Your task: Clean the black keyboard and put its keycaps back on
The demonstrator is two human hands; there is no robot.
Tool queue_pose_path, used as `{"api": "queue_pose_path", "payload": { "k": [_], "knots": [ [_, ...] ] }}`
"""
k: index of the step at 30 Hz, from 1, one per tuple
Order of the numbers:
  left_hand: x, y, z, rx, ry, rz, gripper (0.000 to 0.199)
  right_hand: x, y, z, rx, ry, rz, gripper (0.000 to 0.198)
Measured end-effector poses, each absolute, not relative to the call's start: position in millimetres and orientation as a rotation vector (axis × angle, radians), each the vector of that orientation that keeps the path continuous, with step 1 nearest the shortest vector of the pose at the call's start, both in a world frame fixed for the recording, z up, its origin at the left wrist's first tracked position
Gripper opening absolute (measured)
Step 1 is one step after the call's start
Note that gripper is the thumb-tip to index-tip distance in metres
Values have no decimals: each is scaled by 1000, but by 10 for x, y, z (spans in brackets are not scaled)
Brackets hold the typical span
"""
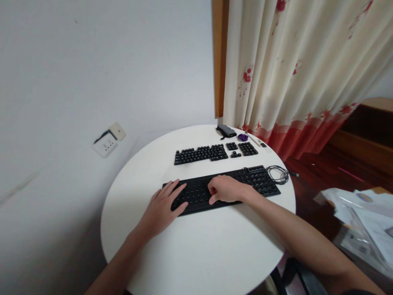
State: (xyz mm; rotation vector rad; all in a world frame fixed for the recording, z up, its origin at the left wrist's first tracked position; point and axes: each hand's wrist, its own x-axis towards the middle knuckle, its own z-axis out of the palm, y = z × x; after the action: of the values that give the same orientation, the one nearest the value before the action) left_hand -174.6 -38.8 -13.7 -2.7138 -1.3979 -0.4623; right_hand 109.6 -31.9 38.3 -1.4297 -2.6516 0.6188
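A black keyboard base (198,192) with its keycaps off lies across the white round table. My left hand (166,200) rests on its left end, fingers spread and lying flat. Over the middle of the base, my right hand (225,188) is curled with the fingers pressed together. Whatever those fingers hold, if anything, is hidden. Behind the base, black keycaps (199,153) are laid out in keyboard order, with a number-pad block (248,148) of keycaps at their right. A coiled black cable (278,175) lies by the base's right end.
At the table's (208,250) far edge are a grey and black pouch (226,131), a crumpled purple item (243,137) and a white stick-like object (254,140). A wall socket (105,144) is at left, a curtain (294,82) behind, plastic bags (365,221) at right.
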Motion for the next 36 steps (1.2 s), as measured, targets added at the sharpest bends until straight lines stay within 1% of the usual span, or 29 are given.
{"api": "queue_pose_path", "payload": {
  "k": [6,11,15,18,20,25,27,31,36],
  "knots": [
    [-1891,-364,-133,-2728,-1490,-463,57,977,-334,343,-1408,-2652,559,29],
    [-2170,-288,-185,-2767,-1612,-463,68,788,-364,283,-1322,-2630,501,30],
    [-2318,-232,-186,-2769,-1656,-462,70,705,-390,248,-1222,-2589,432,29],
    [-2268,-194,-67,-2714,-1728,-520,62,719,-381,247,-1205,-2471,415,26],
    [-2149,-162,74,-2627,-1763,-627,56,757,-357,259,-1206,-2384,417,23],
    [-1616,-27,476,-2744,-1510,-784,39,987,-199,322,-1221,-2181,369,13],
    [-1365,88,577,-2812,-1462,-786,33,1150,-84,343,-1312,-2095,305,14],
    [-914,453,600,-2857,-1327,-743,24,1472,177,315,-1632,-1981,82,23],
    [-486,849,406,-2790,-1328,-598,20,1560,373,176,-1754,-2043,13,26]
  ]
}}
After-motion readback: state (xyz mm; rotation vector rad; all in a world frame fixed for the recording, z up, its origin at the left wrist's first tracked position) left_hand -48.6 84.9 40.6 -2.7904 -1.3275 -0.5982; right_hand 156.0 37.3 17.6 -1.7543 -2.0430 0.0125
